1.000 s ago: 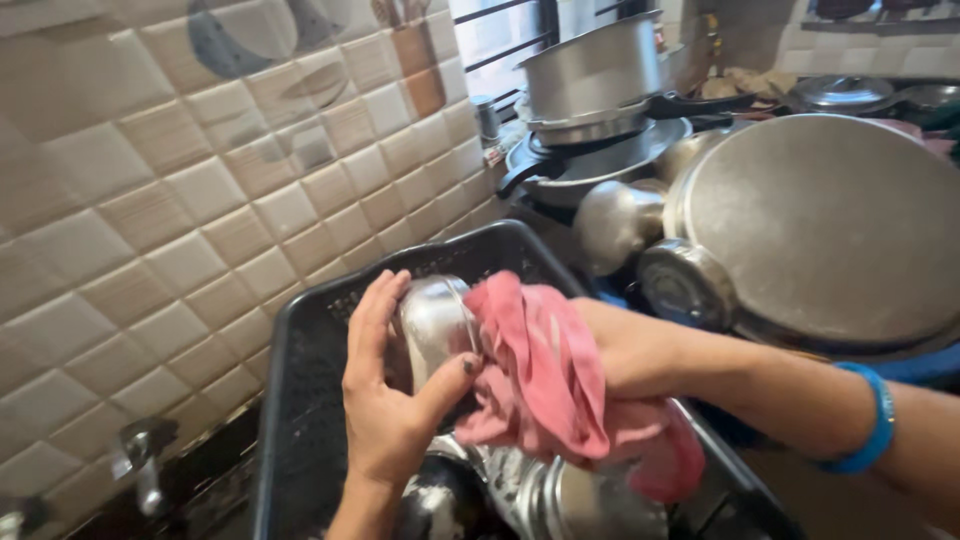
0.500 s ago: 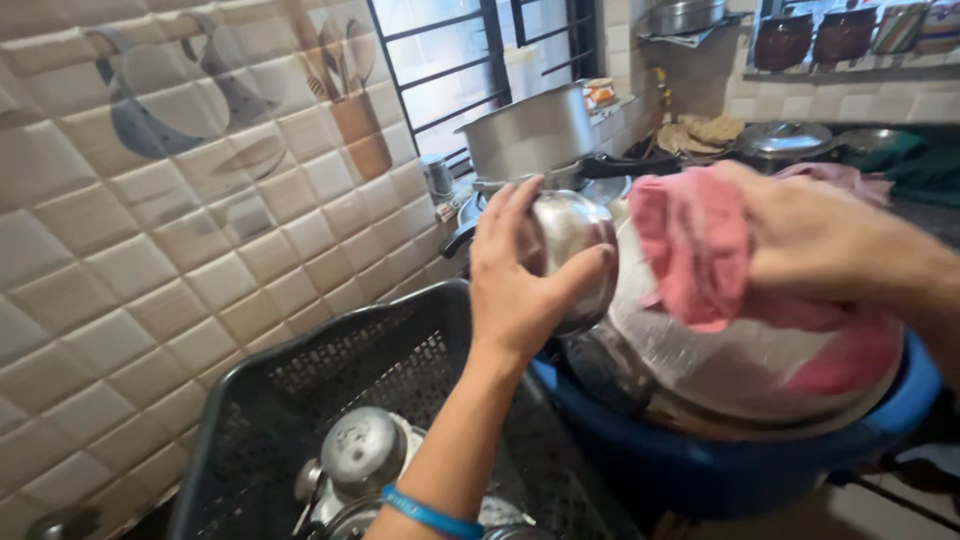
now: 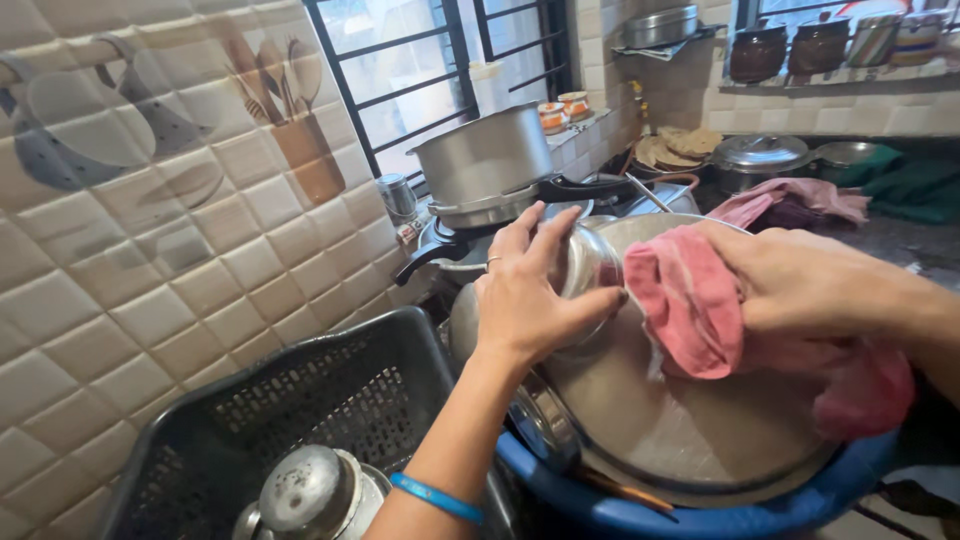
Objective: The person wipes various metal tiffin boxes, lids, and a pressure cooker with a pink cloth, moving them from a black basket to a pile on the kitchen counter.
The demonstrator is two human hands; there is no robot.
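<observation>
My left hand [image 3: 530, 290] grips a small steel cup [image 3: 585, 265] held on its side, above a large steel plate [image 3: 680, 420]. My right hand [image 3: 800, 280] holds a pink cloth [image 3: 690, 300] pressed against the mouth of the cup. The cloth trails down to the right over the plate. A blue band sits on my left wrist [image 3: 435, 497].
The plate lies in a blue tub [image 3: 700, 515]. A black plastic basket [image 3: 300, 410] at lower left holds a steel vessel [image 3: 305, 490]. Behind stand a large steel pot [image 3: 485, 160], black-handled pans, a tiled wall and a barred window.
Both hands have lifted the cup and cloth out of the black basket and carried them right, over the plate in the blue tub. The view has swung up and right.
</observation>
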